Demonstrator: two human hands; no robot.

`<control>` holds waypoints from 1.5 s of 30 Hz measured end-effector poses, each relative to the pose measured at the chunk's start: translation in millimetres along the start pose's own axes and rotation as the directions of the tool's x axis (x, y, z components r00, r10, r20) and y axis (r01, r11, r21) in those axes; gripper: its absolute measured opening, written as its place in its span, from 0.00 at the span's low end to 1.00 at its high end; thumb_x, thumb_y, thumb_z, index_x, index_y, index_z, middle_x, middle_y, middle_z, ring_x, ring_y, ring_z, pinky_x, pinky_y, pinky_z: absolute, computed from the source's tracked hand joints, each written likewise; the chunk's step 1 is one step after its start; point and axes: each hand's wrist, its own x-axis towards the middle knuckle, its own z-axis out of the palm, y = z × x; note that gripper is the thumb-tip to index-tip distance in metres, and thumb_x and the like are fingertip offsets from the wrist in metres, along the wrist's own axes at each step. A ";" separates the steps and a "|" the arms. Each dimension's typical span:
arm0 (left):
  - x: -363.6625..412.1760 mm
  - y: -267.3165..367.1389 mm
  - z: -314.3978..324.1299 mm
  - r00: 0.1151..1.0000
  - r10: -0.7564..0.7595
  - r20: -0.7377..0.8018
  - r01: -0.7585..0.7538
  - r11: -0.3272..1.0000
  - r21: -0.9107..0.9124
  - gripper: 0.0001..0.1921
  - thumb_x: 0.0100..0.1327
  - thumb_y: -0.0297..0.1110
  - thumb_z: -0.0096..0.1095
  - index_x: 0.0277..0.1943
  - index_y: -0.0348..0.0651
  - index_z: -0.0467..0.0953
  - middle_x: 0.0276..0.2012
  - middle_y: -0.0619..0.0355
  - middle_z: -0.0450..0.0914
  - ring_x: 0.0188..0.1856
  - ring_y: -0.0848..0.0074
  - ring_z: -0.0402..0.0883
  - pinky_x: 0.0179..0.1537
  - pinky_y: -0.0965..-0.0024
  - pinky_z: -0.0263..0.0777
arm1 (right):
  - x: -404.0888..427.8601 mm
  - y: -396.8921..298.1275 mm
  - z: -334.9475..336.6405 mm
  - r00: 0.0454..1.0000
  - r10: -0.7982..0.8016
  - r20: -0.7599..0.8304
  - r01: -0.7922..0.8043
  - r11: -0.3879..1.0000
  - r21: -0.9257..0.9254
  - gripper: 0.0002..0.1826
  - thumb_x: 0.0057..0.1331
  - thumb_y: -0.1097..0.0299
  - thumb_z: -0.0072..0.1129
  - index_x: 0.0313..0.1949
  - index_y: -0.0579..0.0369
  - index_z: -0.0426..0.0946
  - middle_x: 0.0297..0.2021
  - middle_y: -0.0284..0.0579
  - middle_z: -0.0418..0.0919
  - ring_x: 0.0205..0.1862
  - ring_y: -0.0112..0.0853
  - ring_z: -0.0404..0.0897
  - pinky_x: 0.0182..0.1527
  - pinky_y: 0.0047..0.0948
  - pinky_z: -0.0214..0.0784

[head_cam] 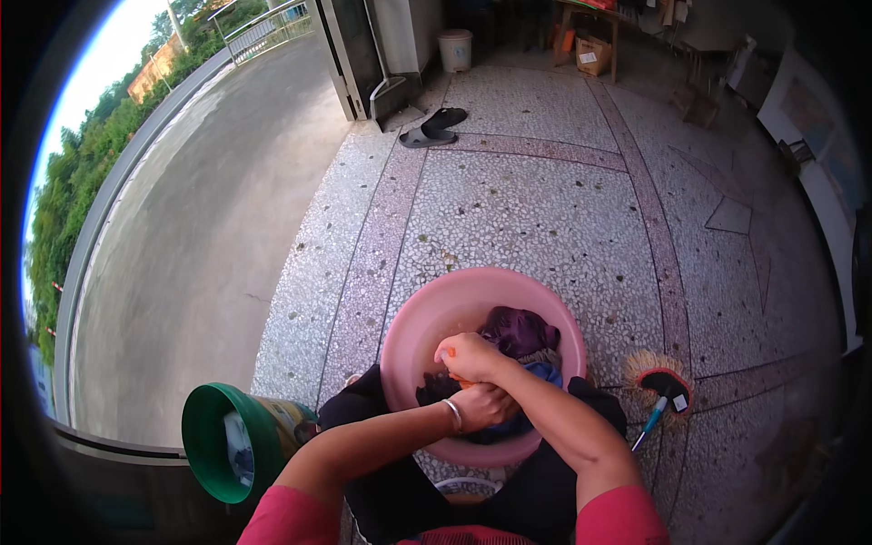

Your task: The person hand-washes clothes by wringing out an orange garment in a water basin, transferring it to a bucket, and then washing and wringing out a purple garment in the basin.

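Observation:
A pink plastic basin [409, 327] stands on the floor between my knees. In it lie a dark purple cloth [521, 332], a blue cloth [543, 372] and dark cloth at the lower left. My forearms cross over the basin. My left hand [487, 407], with a silver bracelet at the wrist, closes round part of an orange cloth [463, 381]. Just above it my right hand [470, 356] is closed on the same cloth, a bit of orange showing at its fingers. The lower part of the basin is partly hidden by my arms.
A green bucket [194, 443] with pale cloth inside leans or lies at the left. To the right is a bristle brush [657, 381] with a handle. Black slippers [428, 137] lie farther off on the terrazzo floor, near the doorway. A white bin [455, 51] stands at the back.

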 end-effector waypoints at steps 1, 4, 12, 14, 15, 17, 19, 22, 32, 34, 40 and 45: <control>-0.2 2.3 5.0 0.997 0.008 0.083 -0.009 1.000 0.010 0.16 0.48 0.35 0.53 0.41 0.41 0.75 0.44 0.54 0.76 0.47 0.68 0.75 0.51 0.67 0.65 | -1.5 -2.4 2.1 1.000 0.004 0.003 -0.004 1.000 0.003 0.09 0.59 0.68 0.48 0.34 0.51 0.79 0.27 0.46 0.79 0.31 0.33 0.80 0.36 0.30 0.71; 4.9 5.8 17.3 0.953 0.097 0.287 -0.098 0.995 -0.009 0.15 0.52 0.34 0.52 0.43 0.41 0.75 0.49 0.53 0.74 0.53 0.68 0.73 0.54 0.66 0.63 | -6.2 -4.1 8.1 0.997 0.075 -0.026 -0.078 0.990 -0.121 0.10 0.60 0.66 0.47 0.34 0.49 0.79 0.30 0.48 0.80 0.33 0.36 0.80 0.38 0.33 0.71; 7.8 21.2 63.2 0.779 -0.440 0.447 0.606 0.347 -0.715 0.17 0.61 0.36 0.48 0.52 0.42 0.71 0.52 0.54 0.72 0.57 0.66 0.67 0.58 0.70 0.59 | -4.8 -4.6 27.8 0.992 0.120 -0.048 -0.128 0.954 -0.270 0.12 0.58 0.65 0.45 0.35 0.48 0.78 0.35 0.51 0.79 0.40 0.47 0.78 0.43 0.44 0.69; 15.1 19.3 58.9 0.783 -0.400 0.477 0.614 0.374 -0.695 0.17 0.60 0.36 0.48 0.51 0.42 0.72 0.52 0.54 0.73 0.57 0.66 0.67 0.58 0.69 0.59 | -1.0 4.9 35.5 0.992 0.109 -0.072 -0.125 0.945 -0.303 0.11 0.58 0.64 0.46 0.33 0.49 0.78 0.34 0.52 0.79 0.39 0.47 0.78 0.42 0.43 0.69; 16.3 16.6 54.4 0.792 -0.378 0.480 0.607 0.395 -0.690 0.17 0.60 0.36 0.48 0.51 0.42 0.72 0.52 0.55 0.73 0.57 0.66 0.67 0.58 0.69 0.59 | -0.9 4.2 36.6 0.990 0.093 -0.107 -0.124 0.935 -0.332 0.10 0.58 0.63 0.46 0.31 0.50 0.78 0.33 0.52 0.79 0.37 0.48 0.78 0.41 0.43 0.70; 21.7 16.4 48.3 0.806 -0.341 0.484 0.592 0.428 -0.683 0.17 0.60 0.36 0.48 0.50 0.42 0.73 0.51 0.55 0.73 0.57 0.66 0.68 0.58 0.69 0.59 | -5.6 5.0 35.2 0.993 0.091 -0.077 -0.112 0.935 -0.337 0.11 0.58 0.64 0.45 0.33 0.51 0.78 0.34 0.54 0.78 0.39 0.48 0.78 0.42 0.43 0.69; 20.5 13.2 42.7 0.815 -0.305 0.492 0.579 0.457 -0.676 0.17 0.59 0.36 0.49 0.50 0.43 0.73 0.51 0.55 0.73 0.57 0.67 0.68 0.58 0.68 0.59 | -5.0 2.3 34.2 0.994 0.089 -0.063 -0.105 0.937 -0.334 0.13 0.58 0.64 0.44 0.35 0.53 0.77 0.36 0.55 0.78 0.40 0.48 0.78 0.43 0.43 0.69; 20.7 10.2 34.6 0.830 -0.238 0.505 0.550 0.504 -0.666 0.16 0.59 0.36 0.49 0.49 0.43 0.74 0.50 0.56 0.74 0.56 0.67 0.68 0.58 0.67 0.59 | -3.6 4.6 29.9 0.991 0.073 -0.115 -0.105 0.947 -0.302 0.13 0.58 0.64 0.44 0.33 0.53 0.78 0.35 0.56 0.78 0.39 0.48 0.78 0.41 0.43 0.70; 19.0 22.8 22.4 0.976 0.017 0.215 -0.017 1.000 -0.003 0.16 0.51 0.37 0.51 0.41 0.42 0.79 0.45 0.56 0.77 0.54 0.68 0.71 0.58 0.62 0.59 | -16.7 0.2 -6.5 0.973 0.154 -0.170 -0.166 0.984 -0.059 0.11 0.58 0.64 0.45 0.30 0.50 0.77 0.24 0.45 0.80 0.32 0.43 0.80 0.37 0.41 0.71; 22.2 25.2 22.7 0.983 0.003 0.182 0.003 1.000 -0.030 0.17 0.51 0.36 0.50 0.42 0.40 0.78 0.47 0.54 0.77 0.54 0.66 0.71 0.58 0.61 0.59 | -19.5 1.7 -7.3 0.970 0.095 -0.225 -0.125 0.985 -0.123 0.10 0.58 0.63 0.46 0.30 0.49 0.77 0.27 0.49 0.79 0.34 0.46 0.79 0.39 0.43 0.70; 25.3 31.1 6.4 0.992 -0.031 0.124 0.026 0.999 0.040 0.17 0.52 0.37 0.50 0.43 0.41 0.78 0.49 0.58 0.75 0.57 0.68 0.68 0.60 0.61 0.56 | -33.1 -3.9 -10.5 0.975 0.094 -0.203 -0.125 0.982 -0.144 0.10 0.58 0.63 0.46 0.30 0.48 0.77 0.29 0.51 0.79 0.34 0.47 0.78 0.39 0.45 0.70; 17.1 28.9 7.9 0.995 0.022 0.096 -0.020 1.000 -0.014 0.18 0.50 0.35 0.50 0.44 0.41 0.77 0.54 0.58 0.71 0.60 0.68 0.64 0.62 0.60 0.53 | -45.4 -17.0 -16.5 0.956 -0.016 -0.293 -0.049 0.976 -0.212 0.08 0.59 0.65 0.45 0.30 0.50 0.75 0.28 0.50 0.79 0.33 0.47 0.78 0.36 0.46 0.69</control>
